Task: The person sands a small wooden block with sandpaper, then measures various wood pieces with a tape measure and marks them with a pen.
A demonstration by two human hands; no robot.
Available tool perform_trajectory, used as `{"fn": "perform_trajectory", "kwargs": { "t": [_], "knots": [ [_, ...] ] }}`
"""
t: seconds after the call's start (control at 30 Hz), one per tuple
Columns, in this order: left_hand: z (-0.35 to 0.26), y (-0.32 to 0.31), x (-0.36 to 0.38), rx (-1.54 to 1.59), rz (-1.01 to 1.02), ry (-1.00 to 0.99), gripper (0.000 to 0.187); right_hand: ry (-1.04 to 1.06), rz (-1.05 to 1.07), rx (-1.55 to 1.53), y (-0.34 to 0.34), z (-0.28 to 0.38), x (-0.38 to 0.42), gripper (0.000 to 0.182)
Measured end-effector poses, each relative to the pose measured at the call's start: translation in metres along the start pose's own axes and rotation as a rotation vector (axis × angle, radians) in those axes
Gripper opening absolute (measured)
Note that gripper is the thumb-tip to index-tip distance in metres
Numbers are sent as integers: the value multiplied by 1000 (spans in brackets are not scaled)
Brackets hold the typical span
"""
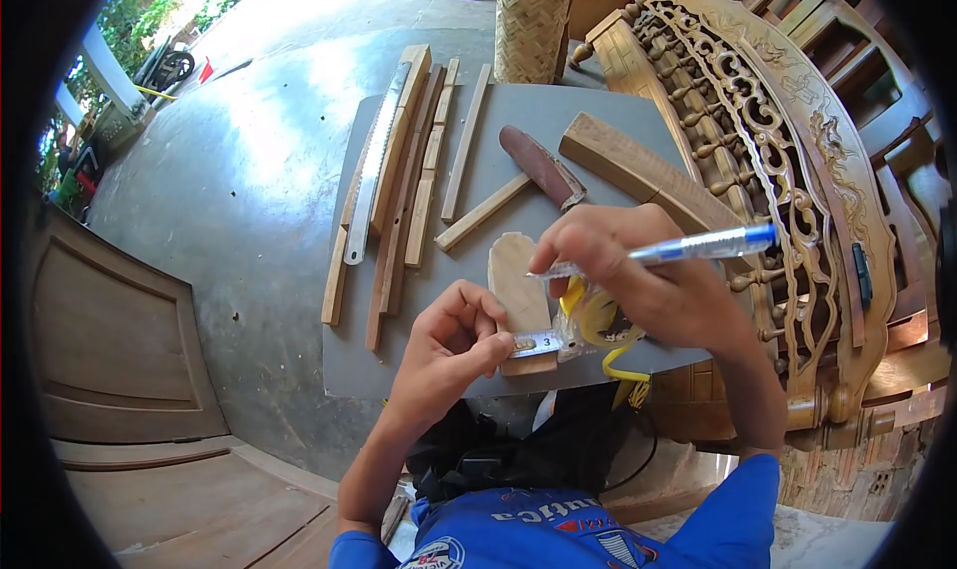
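Note:
A small wooden piece with a rounded end (515, 282) lies on the grey tabletop in front of me. Across its lower part runs the short pulled-out blade of a tape measure (543, 344), with the number 3 showing. My left hand (449, 345) pinches the blade's end between thumb and fingers at the piece's left edge. A blue ballpoint pen (713, 243) is gripped in my right hand (653, 280), its tip over the right side of the piece. Beneath that hand sits the clear and yellow tape measure case (596, 320), partly covered by the fingers; a yellow strap hangs from it.
A handsaw (375, 170) rests among long wooden strips (407, 190) on the table's left. Farther back lie a brown cylindrical object (538, 163) and a thick wooden block (638, 170). Carved wooden furniture (768, 140) crowds the right side; wooden panels (130, 330) stand at left.

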State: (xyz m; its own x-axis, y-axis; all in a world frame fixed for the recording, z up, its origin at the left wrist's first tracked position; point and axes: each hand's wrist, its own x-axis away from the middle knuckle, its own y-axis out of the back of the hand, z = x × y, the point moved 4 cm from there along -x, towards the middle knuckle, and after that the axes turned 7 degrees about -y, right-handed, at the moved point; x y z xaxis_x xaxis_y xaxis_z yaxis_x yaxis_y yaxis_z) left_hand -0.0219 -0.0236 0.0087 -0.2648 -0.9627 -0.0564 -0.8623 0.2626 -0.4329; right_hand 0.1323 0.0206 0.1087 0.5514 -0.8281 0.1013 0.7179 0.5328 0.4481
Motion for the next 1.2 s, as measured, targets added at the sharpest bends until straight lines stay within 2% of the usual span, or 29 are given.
{"fn": "perform_trajectory", "kwargs": {
  "t": [0.03,0.13,0.17,0.27,0.37,0.57,0.67,0.87,0.9,0.97,1.2],
  "knots": [
    [0,0,0,28,-12,14,17,-25,-35,1,-1,3,1,27],
    [2,1,0,104,-11,50,19,139,-93,24,-3,1,2,23],
    [2,1,0,129,-4,63,20,70,-56,27,-3,2,3,16],
    [6,4,2,175,8,90,20,62,-36,46,-3,8,4,21],
    [7,7,2,224,58,109,20,141,-85,154,-5,3,4,21],
    [6,6,1,204,57,106,19,149,-124,92,-7,6,5,22],
    [4,6,1,131,51,87,14,89,-96,112,-8,5,3,25],
    [0,1,2,-66,13,-32,4,96,-81,141,-9,1,2,30],
    [-2,0,2,-127,9,-109,3,90,-77,138,-9,1,2,30],
    [-4,-2,3,-249,0,-262,3,77,-68,130,-9,1,1,30],
    [-10,-5,-2,-429,56,-419,5,62,-42,107,-9,0,-1,30]
  ]
}}
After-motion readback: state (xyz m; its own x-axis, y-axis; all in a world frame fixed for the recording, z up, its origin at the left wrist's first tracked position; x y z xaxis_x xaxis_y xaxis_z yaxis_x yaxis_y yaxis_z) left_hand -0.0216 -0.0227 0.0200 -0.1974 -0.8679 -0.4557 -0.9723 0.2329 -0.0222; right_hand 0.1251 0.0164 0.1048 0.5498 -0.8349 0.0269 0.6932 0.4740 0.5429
